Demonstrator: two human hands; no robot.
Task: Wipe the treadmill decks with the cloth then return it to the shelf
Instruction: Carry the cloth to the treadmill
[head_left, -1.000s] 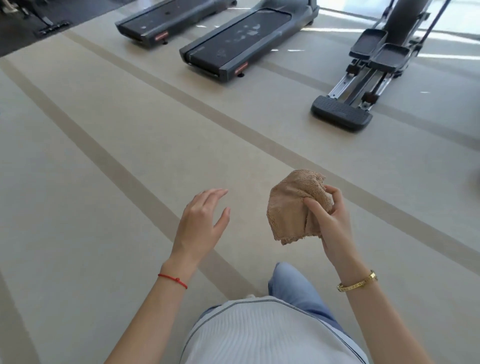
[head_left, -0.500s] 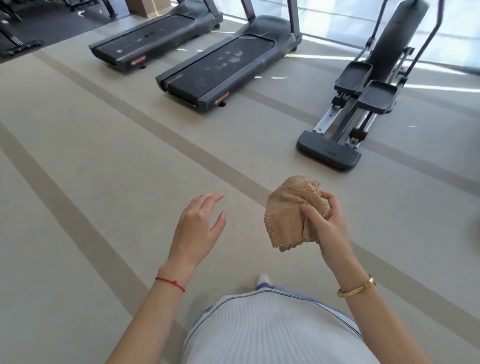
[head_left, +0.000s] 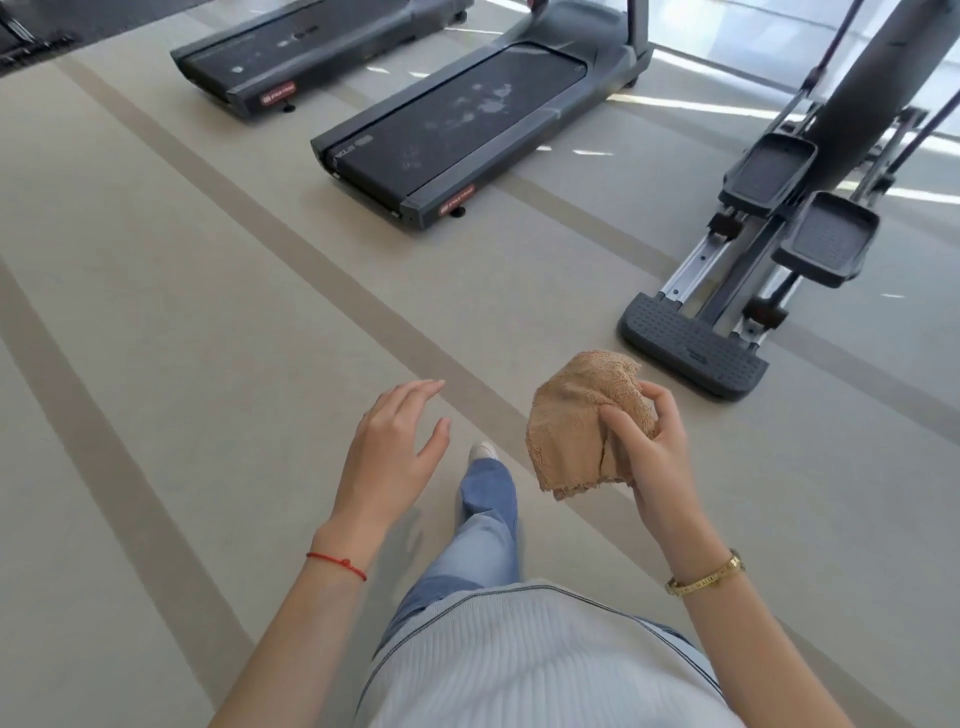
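Observation:
My right hand (head_left: 649, 452) grips a bunched tan terry cloth (head_left: 576, 421) at waist height over the floor. My left hand (head_left: 397, 447) hangs beside it with relaxed, spread fingers and holds nothing. Two dark treadmills lie ahead on the floor. The nearer treadmill deck (head_left: 457, 124) carries pale smudges on its black belt. The farther treadmill deck (head_left: 306, 47) sits to its upper left, also with faint marks. Both decks are well out of reach of my hands.
A stepper machine (head_left: 748, 291) with two black pedals and a ribbed foot plate stands at the right, close to the cloth. Beige carpet (head_left: 182, 312) with darker stripes covers the floor. My leg in blue jeans (head_left: 488, 519) steps forward between my hands.
The view has moved closer to the treadmills, which now appear larger and lower in frame. My leg has swung forward. Both hands keep the same pose, cloth still gripped.

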